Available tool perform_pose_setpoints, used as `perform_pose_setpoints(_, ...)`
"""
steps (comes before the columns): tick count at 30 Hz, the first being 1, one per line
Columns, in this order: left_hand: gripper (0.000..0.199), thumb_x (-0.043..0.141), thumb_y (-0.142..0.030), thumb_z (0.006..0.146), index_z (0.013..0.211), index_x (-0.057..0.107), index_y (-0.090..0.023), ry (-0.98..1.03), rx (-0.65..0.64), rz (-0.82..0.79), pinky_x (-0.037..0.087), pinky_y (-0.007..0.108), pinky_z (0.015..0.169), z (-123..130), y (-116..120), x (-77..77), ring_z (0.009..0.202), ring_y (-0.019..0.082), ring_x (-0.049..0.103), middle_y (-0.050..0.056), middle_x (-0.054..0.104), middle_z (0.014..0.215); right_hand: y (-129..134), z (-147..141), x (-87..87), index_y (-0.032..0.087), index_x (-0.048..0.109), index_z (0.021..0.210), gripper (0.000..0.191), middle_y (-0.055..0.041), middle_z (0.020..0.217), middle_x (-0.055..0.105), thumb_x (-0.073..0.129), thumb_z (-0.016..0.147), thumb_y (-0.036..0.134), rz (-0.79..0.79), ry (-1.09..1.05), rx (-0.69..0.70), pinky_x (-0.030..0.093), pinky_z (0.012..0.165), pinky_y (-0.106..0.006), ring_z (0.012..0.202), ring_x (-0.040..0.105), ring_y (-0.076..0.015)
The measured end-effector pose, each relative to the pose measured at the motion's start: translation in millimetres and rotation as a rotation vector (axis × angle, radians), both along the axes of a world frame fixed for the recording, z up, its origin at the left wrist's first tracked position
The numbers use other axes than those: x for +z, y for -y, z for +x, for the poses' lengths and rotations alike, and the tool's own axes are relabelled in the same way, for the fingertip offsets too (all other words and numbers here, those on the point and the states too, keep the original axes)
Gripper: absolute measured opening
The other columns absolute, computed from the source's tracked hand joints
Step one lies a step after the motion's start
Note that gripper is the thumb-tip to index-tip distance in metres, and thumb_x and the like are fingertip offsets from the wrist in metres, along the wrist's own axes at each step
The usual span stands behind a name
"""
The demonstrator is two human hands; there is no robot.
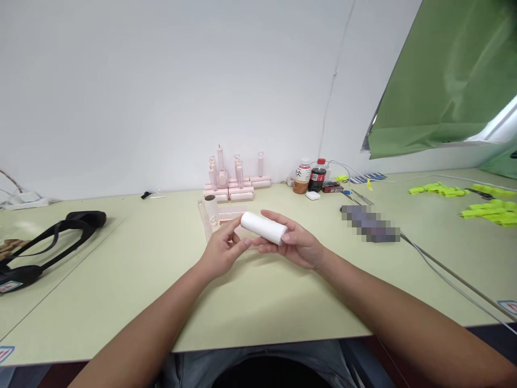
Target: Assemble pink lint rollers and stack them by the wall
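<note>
A white paper roll [263,228] is held tilted above the table, its right end lower than its left. My right hand [297,241] grips the right end, thumb on the end and fingers along the back and underneath. My left hand [226,249] meets the left end with its fingertips, fingers curled and the thumb in front, below the roll. Behind my hands lie clear plastic pieces [204,218], partly hidden. Among them stands another white roll [211,207] showing a dark core.
Pink cylinders and handles [240,189] are stacked against the wall. Right of them stand a cola bottle [317,177] and a bottle of brown drink [301,178]. A black strap frame [52,242] lies left; a blurred object [371,223], cables and yellow-green strips [438,188] lie right.
</note>
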State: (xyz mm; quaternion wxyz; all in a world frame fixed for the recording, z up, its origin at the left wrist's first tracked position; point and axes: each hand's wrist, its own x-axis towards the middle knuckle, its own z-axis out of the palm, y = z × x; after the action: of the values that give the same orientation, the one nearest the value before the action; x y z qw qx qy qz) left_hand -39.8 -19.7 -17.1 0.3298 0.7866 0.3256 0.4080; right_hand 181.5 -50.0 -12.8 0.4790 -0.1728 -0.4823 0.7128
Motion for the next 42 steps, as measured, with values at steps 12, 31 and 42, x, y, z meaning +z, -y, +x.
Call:
perform_pose_setpoints(12,0.029,0.047,-0.034,0.086,0.098,0.069,-0.019,-0.33,0.488,-0.041,0.04,0.027,0.055,-39,-33,18.6,0.054,0.015,0.052,0.0,0.06,0.065,-4,0,-6.6,0.024,0.045,0.128,0.075,-0.0065,0.102,0.062,0.077,0.067,0.054,0.081,0.111,0.003,0.052,0.074,-0.037,0.079,0.062,-0.0192)
perform_pose_setpoints(31,0.043,0.058,-0.032,0.069,0.108,0.07,-0.02,-0.862,0.44,-0.26,0.046,0.029,0.062,-66,-52,11.9,0.084,0.027,0.067,0.011,0.072,0.105,-12,5,3.2,0.023,0.057,0.117,0.068,-0.0083,0.099,0.067,0.043,0.076,0.075,-0.23,-0.176,-0.067,0.048,0.066,-0.037,0.071,0.059,-0.0199)
perform_pose_setpoints(42,0.034,0.054,-0.04,0.077,0.102,0.07,-0.023,-0.739,0.292,-0.14,0.037,0.027,0.051,-71,-45,24.0,0.059,0.017,0.056,0.003,0.064,0.075,-13,6,2.2,0.023,0.056,0.119,0.069,-0.009,0.1,0.067,0.037,0.078,0.075,-0.2,-0.154,-0.069,0.048,0.067,-0.038,0.072,0.059,-0.0209)
